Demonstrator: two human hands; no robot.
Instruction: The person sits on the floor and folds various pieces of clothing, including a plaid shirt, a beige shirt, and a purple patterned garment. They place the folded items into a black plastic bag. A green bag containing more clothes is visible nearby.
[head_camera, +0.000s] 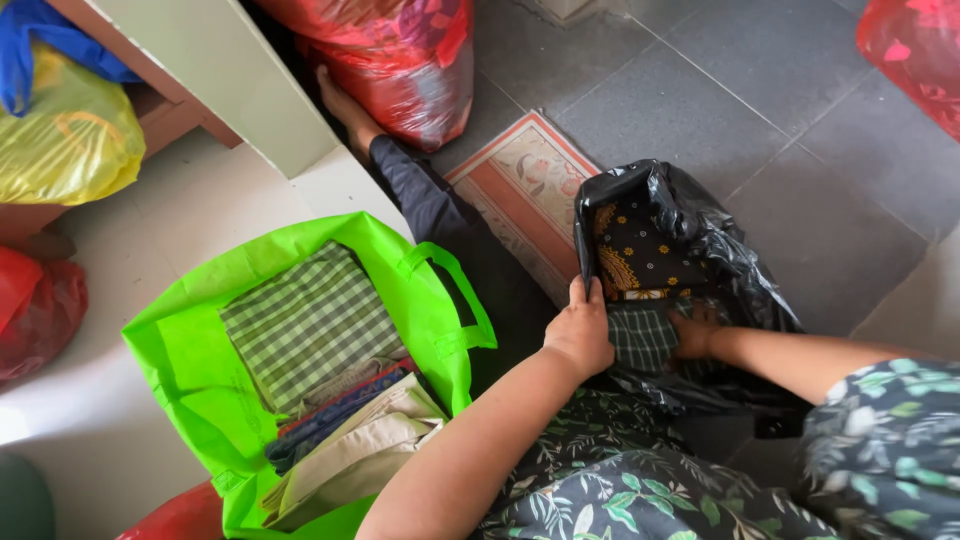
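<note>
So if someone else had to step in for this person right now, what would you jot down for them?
Left hand: gripping the rim of the black plastic bag, holding it open.
Right hand: inside the bag, on a folded dark green checked cloth.
Already in the bag: a dark patterned cloth with yellow flowers.
Beside it, the green tote bag holds a light green checked cloth and more folded fabrics.
Left: I cannot tell whether the checked cloth is going in or coming out.
</note>
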